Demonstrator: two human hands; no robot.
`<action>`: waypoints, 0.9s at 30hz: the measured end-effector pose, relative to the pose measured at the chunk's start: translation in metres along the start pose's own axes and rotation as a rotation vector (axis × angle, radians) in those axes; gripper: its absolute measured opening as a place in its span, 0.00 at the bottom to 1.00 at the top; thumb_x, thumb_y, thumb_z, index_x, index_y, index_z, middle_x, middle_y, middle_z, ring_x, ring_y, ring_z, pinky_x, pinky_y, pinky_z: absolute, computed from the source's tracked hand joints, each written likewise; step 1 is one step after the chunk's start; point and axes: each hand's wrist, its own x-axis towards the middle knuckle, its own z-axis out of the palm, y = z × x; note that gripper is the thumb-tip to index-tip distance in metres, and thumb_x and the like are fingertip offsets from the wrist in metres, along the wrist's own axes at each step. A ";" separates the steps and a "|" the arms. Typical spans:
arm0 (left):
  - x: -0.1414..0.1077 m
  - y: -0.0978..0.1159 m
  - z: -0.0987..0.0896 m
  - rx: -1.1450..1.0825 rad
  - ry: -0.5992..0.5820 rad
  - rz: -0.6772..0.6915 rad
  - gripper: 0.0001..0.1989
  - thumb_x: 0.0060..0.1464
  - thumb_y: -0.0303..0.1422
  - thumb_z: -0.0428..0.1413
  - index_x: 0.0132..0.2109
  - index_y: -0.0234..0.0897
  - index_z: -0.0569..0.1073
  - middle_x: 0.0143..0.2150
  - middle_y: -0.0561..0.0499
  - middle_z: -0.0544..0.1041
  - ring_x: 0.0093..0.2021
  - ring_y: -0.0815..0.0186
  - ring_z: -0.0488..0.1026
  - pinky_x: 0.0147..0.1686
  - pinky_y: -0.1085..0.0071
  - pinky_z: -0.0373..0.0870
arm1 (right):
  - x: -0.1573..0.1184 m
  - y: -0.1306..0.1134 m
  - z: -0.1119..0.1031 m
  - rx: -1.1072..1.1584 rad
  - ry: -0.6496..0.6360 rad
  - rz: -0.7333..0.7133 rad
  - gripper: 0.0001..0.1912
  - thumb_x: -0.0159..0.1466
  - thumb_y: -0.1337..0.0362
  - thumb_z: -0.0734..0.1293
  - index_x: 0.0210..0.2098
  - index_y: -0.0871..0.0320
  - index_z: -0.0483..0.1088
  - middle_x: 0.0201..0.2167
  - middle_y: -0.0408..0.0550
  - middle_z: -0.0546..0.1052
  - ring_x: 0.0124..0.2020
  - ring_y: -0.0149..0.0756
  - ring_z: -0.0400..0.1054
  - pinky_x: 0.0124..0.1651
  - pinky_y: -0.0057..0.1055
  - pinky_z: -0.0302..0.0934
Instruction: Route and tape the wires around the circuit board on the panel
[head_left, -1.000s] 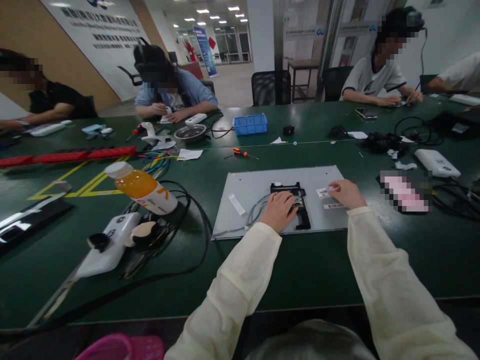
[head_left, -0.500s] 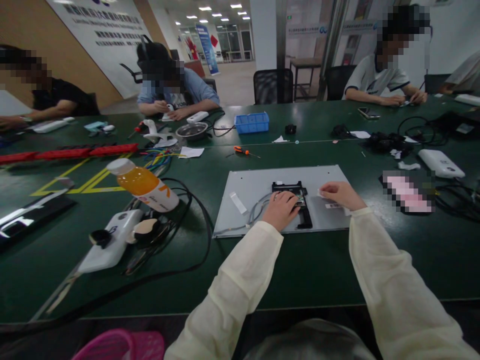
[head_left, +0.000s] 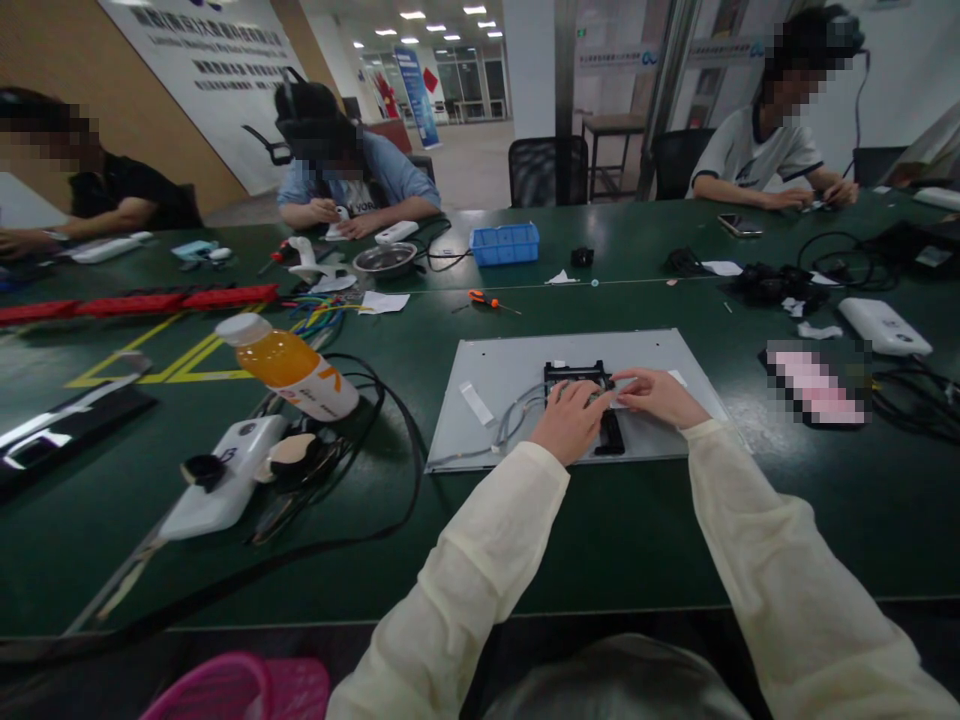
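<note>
A grey flat panel (head_left: 510,372) lies on the green table in front of me. On it sits a black bracket (head_left: 611,436), partly covered by my hands, with grey cables (head_left: 511,415) running left from it. My left hand (head_left: 571,415) rests on the bracket, fingers bent and close together; what lies under its fingertips is hidden. My right hand (head_left: 660,394) is at the bracket's right side, thumb and forefinger pinched near the left fingertips, and whatever is between them is too small to make out. A white strip (head_left: 476,404) lies on the panel's left part.
An orange drink bottle (head_left: 289,368), a white device (head_left: 225,480) and black cables stand to the left. An orange screwdriver (head_left: 484,299) and a blue basket (head_left: 505,245) lie beyond the panel. A phone (head_left: 814,385) is at right. Several people sit across the table.
My right hand has moved left from the panel's right part to the bracket, beside my left hand. The left hand has stayed on the bracket.
</note>
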 end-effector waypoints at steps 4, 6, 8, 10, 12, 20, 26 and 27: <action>-0.001 0.001 0.000 0.029 -0.029 0.029 0.18 0.58 0.27 0.47 0.54 0.44 0.65 0.56 0.47 0.66 0.60 0.60 0.58 0.60 0.56 0.51 | 0.001 0.004 0.004 -0.068 0.048 -0.060 0.24 0.51 0.65 0.70 0.49 0.57 0.69 0.29 0.46 0.78 0.31 0.35 0.74 0.34 0.31 0.70; -0.001 0.001 0.001 0.040 -0.037 0.029 0.18 0.57 0.27 0.47 0.54 0.43 0.66 0.56 0.47 0.66 0.60 0.60 0.57 0.60 0.55 0.50 | 0.001 0.003 0.005 -0.120 0.065 -0.094 0.25 0.52 0.65 0.70 0.50 0.57 0.68 0.29 0.46 0.78 0.30 0.35 0.74 0.35 0.32 0.70; 0.000 0.002 0.001 0.046 -0.042 0.031 0.18 0.57 0.27 0.47 0.54 0.43 0.66 0.56 0.47 0.66 0.61 0.60 0.56 0.60 0.54 0.50 | 0.001 0.002 0.005 -0.202 0.077 -0.136 0.24 0.52 0.65 0.70 0.49 0.56 0.69 0.30 0.46 0.78 0.30 0.35 0.74 0.37 0.32 0.69; 0.001 0.003 0.002 0.052 -0.042 0.029 0.17 0.57 0.27 0.48 0.53 0.43 0.66 0.55 0.47 0.66 0.61 0.59 0.56 0.60 0.54 0.50 | 0.000 0.000 0.003 -0.288 0.085 -0.183 0.19 0.52 0.64 0.70 0.44 0.56 0.72 0.30 0.46 0.78 0.32 0.35 0.74 0.38 0.32 0.68; 0.001 0.003 0.002 0.057 -0.037 0.024 0.17 0.57 0.27 0.48 0.53 0.43 0.66 0.55 0.47 0.67 0.61 0.59 0.56 0.60 0.54 0.50 | 0.000 0.000 0.002 -0.372 0.091 -0.227 0.12 0.52 0.63 0.70 0.37 0.57 0.74 0.31 0.47 0.78 0.33 0.35 0.73 0.38 0.32 0.67; 0.001 0.005 0.000 0.031 -0.024 0.010 0.18 0.57 0.26 0.47 0.53 0.43 0.67 0.56 0.47 0.66 0.61 0.60 0.56 0.60 0.55 0.50 | 0.001 0.003 -0.002 -0.462 0.089 -0.280 0.08 0.56 0.59 0.66 0.30 0.56 0.75 0.31 0.47 0.76 0.33 0.35 0.70 0.36 0.31 0.65; 0.003 -0.012 -0.024 -0.086 0.105 -0.156 0.18 0.56 0.26 0.46 0.54 0.40 0.67 0.53 0.46 0.68 0.55 0.61 0.63 0.55 0.61 0.60 | 0.001 -0.002 -0.004 -0.398 0.275 -0.271 0.11 0.58 0.58 0.64 0.31 0.58 0.74 0.32 0.49 0.77 0.33 0.36 0.70 0.36 0.32 0.64; 0.002 -0.019 -0.030 -0.107 0.147 -0.214 0.18 0.55 0.26 0.47 0.52 0.39 0.67 0.52 0.46 0.69 0.53 0.61 0.64 0.53 0.62 0.61 | 0.001 -0.004 -0.004 -0.390 0.300 -0.274 0.12 0.59 0.58 0.63 0.31 0.58 0.74 0.32 0.49 0.77 0.33 0.36 0.70 0.35 0.32 0.64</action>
